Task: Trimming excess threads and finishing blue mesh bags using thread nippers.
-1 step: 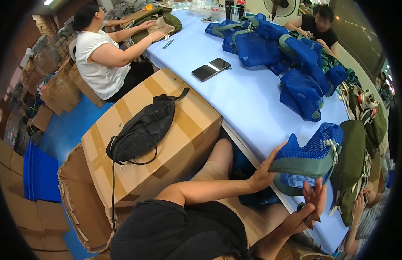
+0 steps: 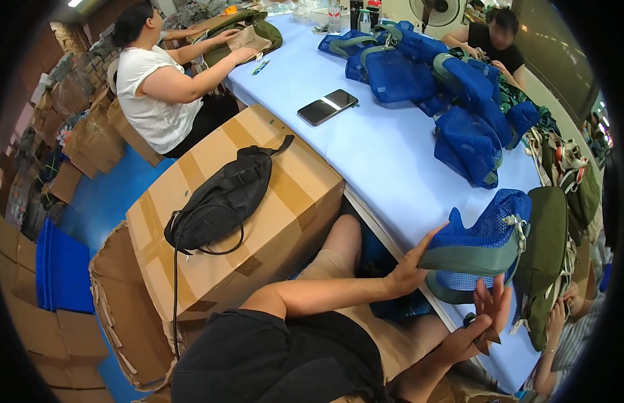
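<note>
My left hand [image 2: 407, 272] is closed on the left end of a blue mesh bag [image 2: 503, 215] with grey-green trim, held up over the near right table edge. A pale cord with a toggle hangs at the bag's right side. Below it is my right hand [image 2: 483, 316], its upper fingers stretched toward the bag's lower trim; whether they touch it I cannot tell. Small dark thread snips [image 2: 485, 341] sit in that hand, held by the thumb and lower fingers, their pointed blades sticking out.
Blue mesh bags [image 2: 399, 74] are heaped across the white table [image 2: 386, 161], near a phone [image 2: 327, 107]. Olive bags [image 2: 544, 235] lie at the right edge. A black sling bag [image 2: 224, 195] rests on a carton [image 2: 292, 181] at left. Co-workers sit at left, far right and near right.
My right hand's fingers have shifted very slightly under the bag. The bag and my left hand stay almost where they were.
</note>
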`<action>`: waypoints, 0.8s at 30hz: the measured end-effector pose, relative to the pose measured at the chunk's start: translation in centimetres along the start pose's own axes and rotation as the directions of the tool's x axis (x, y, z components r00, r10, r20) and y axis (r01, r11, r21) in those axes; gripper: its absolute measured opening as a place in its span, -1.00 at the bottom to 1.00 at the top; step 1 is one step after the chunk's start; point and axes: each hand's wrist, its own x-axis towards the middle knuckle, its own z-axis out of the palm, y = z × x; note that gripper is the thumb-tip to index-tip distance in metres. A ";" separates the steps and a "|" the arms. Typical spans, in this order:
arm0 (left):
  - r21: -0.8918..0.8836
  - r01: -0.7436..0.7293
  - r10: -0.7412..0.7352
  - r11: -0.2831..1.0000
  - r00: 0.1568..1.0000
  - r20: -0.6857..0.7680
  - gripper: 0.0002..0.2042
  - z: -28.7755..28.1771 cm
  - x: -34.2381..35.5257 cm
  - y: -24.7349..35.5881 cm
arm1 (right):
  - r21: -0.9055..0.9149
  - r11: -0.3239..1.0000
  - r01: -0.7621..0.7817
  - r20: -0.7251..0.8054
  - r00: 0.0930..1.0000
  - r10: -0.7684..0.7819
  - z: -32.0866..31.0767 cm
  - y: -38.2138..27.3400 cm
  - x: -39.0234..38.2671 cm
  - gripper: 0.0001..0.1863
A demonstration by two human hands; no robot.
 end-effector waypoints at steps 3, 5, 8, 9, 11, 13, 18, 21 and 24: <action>0.029 0.081 -0.085 0.996 0.987 0.139 -0.55 -0.6 -0.6 -0.8 | -0.045 0.999 0.025 -0.031 0.999 -0.027 -0.3 0.5 0.8 -0.51; 0.051 0.131 -0.140 0.990 0.956 0.259 -0.61 -0.6 -0.6 0.0 | -0.082 0.994 0.078 -0.029 0.996 -0.080 -0.2 0.9 1.9 -0.52; -0.017 0.289 -0.261 0.957 0.886 0.383 -0.70 -0.5 -0.7 1.0 | -0.001 0.996 0.085 0.001 0.996 -0.085 -0.3 2.8 3.1 -0.55; -0.047 0.455 -0.393 0.889 0.812 0.431 -0.69 -0.7 -0.6 1.0 | -0.003 0.996 0.086 0.002 0.996 -0.086 -0.1 3.3 3.5 -0.55; -0.068 0.610 -0.509 0.789 0.713 0.482 -0.67 -0.8 -0.9 1.1 | 0.035 0.999 0.014 -0.013 1.000 -0.014 0.4 4.6 3.7 -0.55; -0.393 0.653 -0.475 0.648 0.749 0.461 -0.58 -0.4 -1.3 1.6 | 0.096 0.987 -0.131 0.007 0.991 0.131 0.6 5.8 3.5 -0.58; -0.678 0.621 -0.410 0.393 0.779 0.475 -0.46 -0.9 -0.3 2.1 | 0.032 0.998 -0.058 0.074 0.996 0.056 0.1 7.0 2.0 -0.63; -0.734 0.587 -0.348 0.341 0.805 0.481 -0.43 -1.6 0.2 2.2 | 0.001 1.000 -0.015 0.072 0.997 0.015 0.2 6.8 0.9 -0.63; -0.833 0.492 -0.332 0.255 0.853 0.402 -0.45 -1.3 0.8 2.5 | 0.017 0.973 0.232 0.044 0.972 -0.232 0.4 6.9 0.8 -0.66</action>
